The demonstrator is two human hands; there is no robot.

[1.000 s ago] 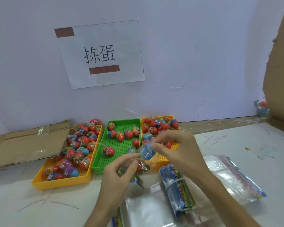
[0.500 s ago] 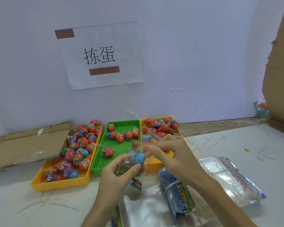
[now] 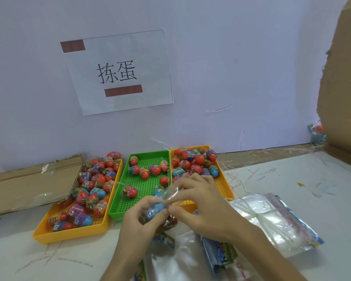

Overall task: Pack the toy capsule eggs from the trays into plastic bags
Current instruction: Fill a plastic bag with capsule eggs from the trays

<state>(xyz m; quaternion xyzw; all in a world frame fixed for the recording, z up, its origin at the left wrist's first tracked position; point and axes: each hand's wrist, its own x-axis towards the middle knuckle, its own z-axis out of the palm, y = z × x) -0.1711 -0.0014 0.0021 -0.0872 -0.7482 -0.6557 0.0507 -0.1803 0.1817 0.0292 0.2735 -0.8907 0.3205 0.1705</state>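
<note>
Three trays hold toy capsule eggs: a yellow tray (image 3: 69, 235) at the left heaped with several, a green tray (image 3: 118, 207) in the middle with a few, and a second yellow tray (image 3: 224, 184) behind my hands. My left hand (image 3: 138, 222) grips a small clear plastic bag (image 3: 166, 217) with a blue capsule egg (image 3: 155, 209) and other eggs inside. My right hand (image 3: 203, 201) pinches the bag's open top edge just above the blue egg. Both hands hover in front of the green tray.
A stack of empty clear bags (image 3: 272, 220) lies to the right. A banded bundle of printed cards (image 3: 219, 254) and a clear sheet lie under my wrists. Flattened cardboard (image 3: 28, 185) lies left, a cardboard wall (image 3: 344, 88) stands right, a paper sign (image 3: 120, 72) hangs behind.
My right hand carried the blue egg down from above the yellow tray into the bag held by my left hand. It now pinches the bag's top edge.
</note>
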